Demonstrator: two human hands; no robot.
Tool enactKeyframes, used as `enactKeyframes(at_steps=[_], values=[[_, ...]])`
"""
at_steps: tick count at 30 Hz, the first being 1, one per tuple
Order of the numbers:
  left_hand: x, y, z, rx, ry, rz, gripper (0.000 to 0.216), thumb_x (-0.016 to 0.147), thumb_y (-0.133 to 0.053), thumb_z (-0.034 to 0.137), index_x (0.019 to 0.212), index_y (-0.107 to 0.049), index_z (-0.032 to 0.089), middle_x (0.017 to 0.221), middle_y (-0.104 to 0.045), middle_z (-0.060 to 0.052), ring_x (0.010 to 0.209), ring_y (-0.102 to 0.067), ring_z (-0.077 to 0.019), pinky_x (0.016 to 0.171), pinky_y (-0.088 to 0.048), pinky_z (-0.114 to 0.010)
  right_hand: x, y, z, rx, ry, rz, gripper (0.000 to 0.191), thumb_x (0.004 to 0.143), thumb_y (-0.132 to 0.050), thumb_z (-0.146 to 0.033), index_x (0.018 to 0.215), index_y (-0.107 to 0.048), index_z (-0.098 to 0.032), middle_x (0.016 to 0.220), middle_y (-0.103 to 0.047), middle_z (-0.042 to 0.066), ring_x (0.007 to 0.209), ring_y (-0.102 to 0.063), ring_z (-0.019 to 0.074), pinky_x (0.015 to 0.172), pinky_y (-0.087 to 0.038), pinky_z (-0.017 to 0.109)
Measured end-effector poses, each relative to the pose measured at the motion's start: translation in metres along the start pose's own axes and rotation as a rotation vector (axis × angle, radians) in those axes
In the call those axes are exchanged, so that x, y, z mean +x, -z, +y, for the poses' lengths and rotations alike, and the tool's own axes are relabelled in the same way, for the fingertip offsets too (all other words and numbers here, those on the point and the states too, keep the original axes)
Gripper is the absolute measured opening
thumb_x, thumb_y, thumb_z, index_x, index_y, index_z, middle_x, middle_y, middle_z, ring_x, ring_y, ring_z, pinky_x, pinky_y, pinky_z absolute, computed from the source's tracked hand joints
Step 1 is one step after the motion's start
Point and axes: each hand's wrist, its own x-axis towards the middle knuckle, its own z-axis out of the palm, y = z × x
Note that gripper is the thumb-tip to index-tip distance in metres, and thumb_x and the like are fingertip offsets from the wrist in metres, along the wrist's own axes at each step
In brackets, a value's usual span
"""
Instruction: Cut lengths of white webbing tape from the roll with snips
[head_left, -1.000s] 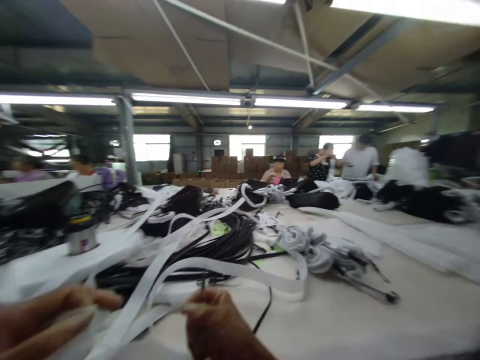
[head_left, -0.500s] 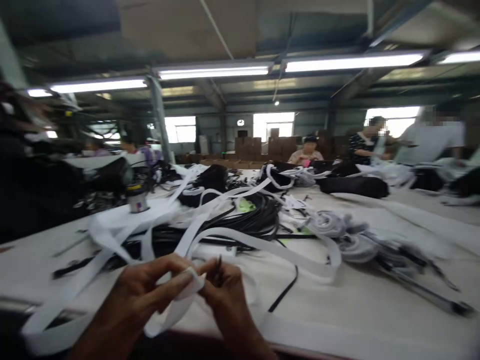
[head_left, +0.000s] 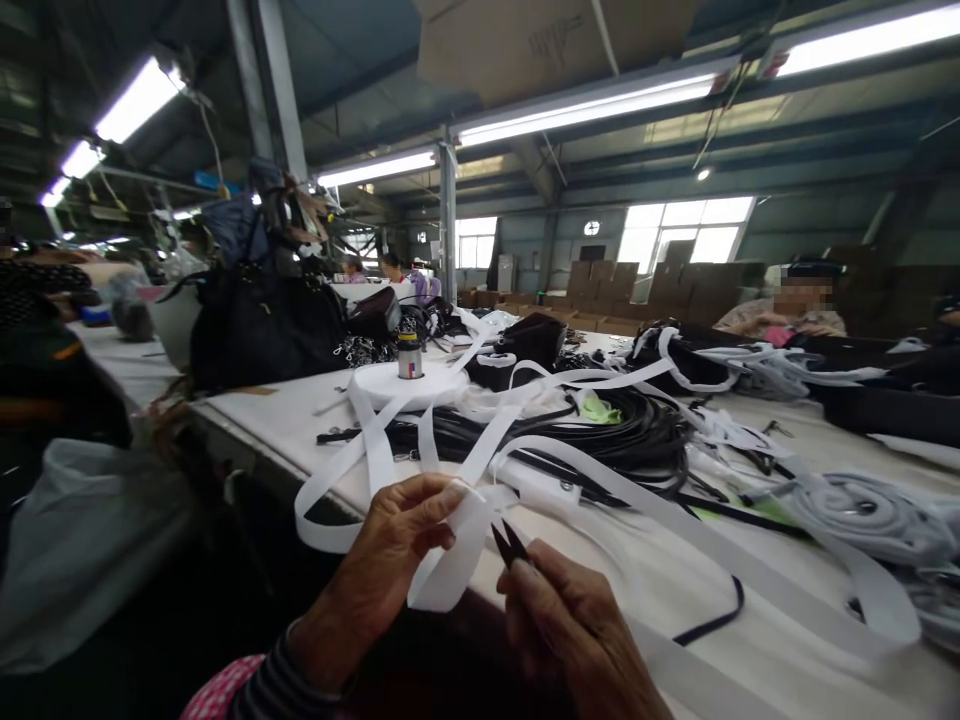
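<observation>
My left hand (head_left: pixel 394 545) pinches a folded loop of white webbing strap (head_left: pixel 450 560) between thumb and fingers, just above the table's near edge. My right hand (head_left: pixel 574 630) is closed around small black thread snips (head_left: pixel 508 542), whose open blades point up at the strap right beside my left fingertips. The strap runs back across the white table (head_left: pixel 750 620) to a flat white roll (head_left: pixel 405 385) with a small bottle (head_left: pixel 409 355) standing on it.
A tangle of black cords (head_left: pixel 637 435) and white straps covers the table's middle. Grey rolled bundles (head_left: pixel 862 505) lie right. A black bag (head_left: pixel 262 325) stands left, a pale plastic bag (head_left: pixel 82 540) below it. A seated person (head_left: pixel 787 310) works opposite; cardboard boxes behind.
The view swung left and steadied. My left hand drew the strap into a loop; the snips' blades now show beside it.
</observation>
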Motion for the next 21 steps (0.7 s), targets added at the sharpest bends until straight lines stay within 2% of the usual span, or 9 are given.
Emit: enactKeyframes(at_steps=[3, 5, 7, 8, 10, 13, 16, 21], values=[[-0.007, 0.003, 0.004, 0.014, -0.016, -0.003, 0.023, 0.075, -0.092, 0.035, 0.081, -0.082, 0.015, 0.083, -0.066, -0.004, 0.066, -0.052, -0.0082, 0.06, -0.047, -0.017, 0.004, -0.009, 0.003, -0.065, 0.019, 0.062, 0.054, 0.099, -0.052, -0.069, 0.108, -0.065, -0.017, 0.068, -0.056, 0.0, 0.053, -0.043, 0.0102, 0.053, -0.032, 0.025], [-0.012, 0.006, 0.008, 0.063, -0.042, -0.004, 0.023, 0.077, -0.09, 0.036, 0.08, -0.082, 0.015, 0.088, -0.067, -0.004, 0.068, -0.053, -0.0082, 0.061, -0.047, -0.017, 0.008, -0.014, 0.005, -0.087, 0.071, 0.118, 0.046, 0.1, -0.056, -0.062, 0.112, -0.067, -0.018, 0.08, -0.061, 0.002, 0.066, -0.05, 0.0133, 0.062, -0.037, 0.026], [-0.016, 0.009, 0.011, 0.106, -0.066, -0.002, 0.023, 0.079, -0.088, 0.037, 0.079, -0.082, 0.015, 0.095, -0.067, -0.005, 0.07, -0.054, -0.0081, 0.061, -0.046, -0.016, 0.013, -0.018, 0.005, -0.024, 0.113, 0.11, 0.042, 0.097, -0.062, -0.058, 0.109, -0.068, -0.019, 0.095, -0.065, 0.005, 0.084, -0.056, 0.0173, 0.073, -0.042, 0.026], [-0.018, 0.01, 0.012, 0.117, -0.074, -0.005, 0.022, 0.08, -0.087, 0.037, 0.079, -0.082, 0.015, 0.096, -0.067, -0.004, 0.069, -0.054, -0.0078, 0.06, -0.046, -0.016, 0.015, -0.021, 0.006, 0.025, 0.109, 0.086, 0.041, 0.096, -0.065, -0.058, 0.106, -0.068, -0.019, 0.096, -0.064, 0.005, 0.086, -0.056, 0.0179, 0.075, -0.042, 0.026], [-0.021, 0.014, 0.013, 0.126, -0.091, -0.008, 0.02, 0.083, -0.085, 0.036, 0.08, -0.082, 0.016, 0.092, -0.066, -0.003, 0.066, -0.053, -0.0066, 0.059, -0.045, -0.016, 0.02, -0.028, 0.006, 0.124, 0.051, 0.027, 0.044, 0.095, -0.065, -0.061, 0.1, -0.068, -0.017, 0.079, -0.057, 0.002, 0.076, -0.052, 0.0151, 0.069, -0.04, 0.026], [-0.024, 0.018, 0.013, 0.129, -0.104, -0.011, 0.019, 0.085, -0.084, 0.036, 0.081, -0.081, 0.017, 0.089, -0.065, -0.002, 0.068, -0.055, -0.0076, 0.059, -0.045, -0.016, 0.027, -0.042, 0.006, 0.259, -0.04, 0.003, 0.055, 0.1, -0.052, -0.066, 0.094, -0.067, -0.014, 0.06, -0.037, -0.004, 0.056, -0.033, 0.0099, 0.055, -0.027, 0.025], [-0.027, 0.022, 0.011, 0.096, -0.078, -0.002, 0.02, 0.084, -0.084, 0.037, 0.083, -0.08, 0.017, 0.085, -0.067, -0.002, 0.069, -0.057, -0.0095, 0.06, -0.046, -0.018, 0.033, -0.054, 0.007, 0.37, -0.07, 0.015, 0.062, 0.099, -0.046, -0.069, 0.092, -0.067, -0.012, 0.062, -0.04, -0.003, 0.053, -0.03, 0.0085, 0.051, -0.022, 0.025], [-0.029, 0.031, 0.009, 0.105, -0.057, 0.064, 0.025, 0.08, -0.087, 0.04, 0.083, -0.081, 0.016, 0.076, -0.068, -0.003, 0.069, -0.057, -0.0122, 0.067, -0.048, -0.021, 0.031, -0.055, 0.016, 0.348, -0.105, -0.069, 0.064, 0.099, -0.046, -0.071, 0.096, -0.068, -0.011, 0.062, -0.043, -0.002, 0.052, -0.033, 0.0077, 0.049, -0.022, 0.023]])
